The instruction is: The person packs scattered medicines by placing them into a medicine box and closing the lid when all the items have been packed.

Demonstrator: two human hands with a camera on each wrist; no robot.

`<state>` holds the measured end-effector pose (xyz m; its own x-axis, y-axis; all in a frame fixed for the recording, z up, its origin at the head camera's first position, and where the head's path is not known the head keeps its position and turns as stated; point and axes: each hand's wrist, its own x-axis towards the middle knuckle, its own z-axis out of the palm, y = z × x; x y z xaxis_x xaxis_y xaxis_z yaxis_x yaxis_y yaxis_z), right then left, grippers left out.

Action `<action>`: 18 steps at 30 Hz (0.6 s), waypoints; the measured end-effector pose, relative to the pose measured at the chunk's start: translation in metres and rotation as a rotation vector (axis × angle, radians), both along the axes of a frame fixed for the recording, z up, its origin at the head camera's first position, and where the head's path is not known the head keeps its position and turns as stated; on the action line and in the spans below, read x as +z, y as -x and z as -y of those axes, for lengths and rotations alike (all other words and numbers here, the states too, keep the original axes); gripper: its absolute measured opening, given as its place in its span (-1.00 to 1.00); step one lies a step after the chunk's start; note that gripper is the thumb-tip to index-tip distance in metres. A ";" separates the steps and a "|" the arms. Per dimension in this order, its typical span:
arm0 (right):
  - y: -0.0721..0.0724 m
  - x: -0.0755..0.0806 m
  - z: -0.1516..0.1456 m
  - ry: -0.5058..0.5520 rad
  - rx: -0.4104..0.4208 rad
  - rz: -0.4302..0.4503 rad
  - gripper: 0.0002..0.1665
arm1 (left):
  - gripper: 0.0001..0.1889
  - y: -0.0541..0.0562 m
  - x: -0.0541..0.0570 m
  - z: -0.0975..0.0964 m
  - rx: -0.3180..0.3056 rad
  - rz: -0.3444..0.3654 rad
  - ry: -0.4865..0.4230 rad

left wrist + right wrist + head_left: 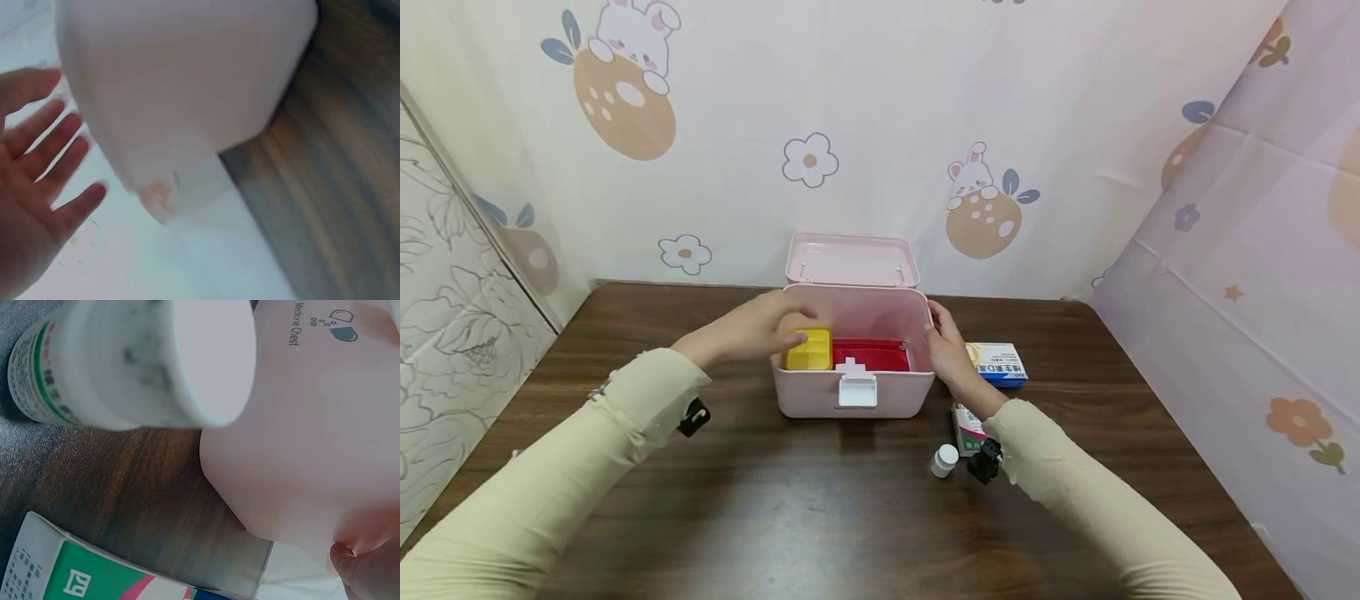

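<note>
While standing open near the back edge of the table point(805, 517), shows as a pink medicine chest point(790, 397), lettered "Medicine Chest" on an outer face, with a lid point(852, 260) tipped back and a white latch point(857, 390) at the front. Contains a yellow case point(810, 357) at its left end and, just beside that, a red item point(887, 358) lying low in the interior.

Of the two hands, reaches with the left hand point(748, 329) over the left rim, with fingers loose and apart, grasping nothing; cannot tell of any contact between its thumb and the yellow case. Opposite, grips the chest's right wall at the rim with the right hand point(951, 354).

To the right of that hand, bears a blue-and-white box point(1000, 360) lying on the table. Nearer the front, includes a green, white and pink carton point(967, 429), partly hidden by the right arm, and just beside it a white bottle point(943, 461) standing upright, capped in white.

Farther out, wears pale sleeves point(542, 508) with small black devices point(694, 417) at the wrists. Behind everything, hangs as a curtain point(880, 100) printed with rabbits, fruit and flowers.
</note>
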<state>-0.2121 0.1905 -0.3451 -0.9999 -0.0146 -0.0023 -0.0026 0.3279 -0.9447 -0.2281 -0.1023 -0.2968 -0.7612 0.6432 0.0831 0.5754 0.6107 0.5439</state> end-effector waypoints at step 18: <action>-0.003 0.000 -0.001 -0.001 -0.015 0.029 -0.41 | -0.36 -0.004 -0.059 -0.007 0.476 0.459 -0.747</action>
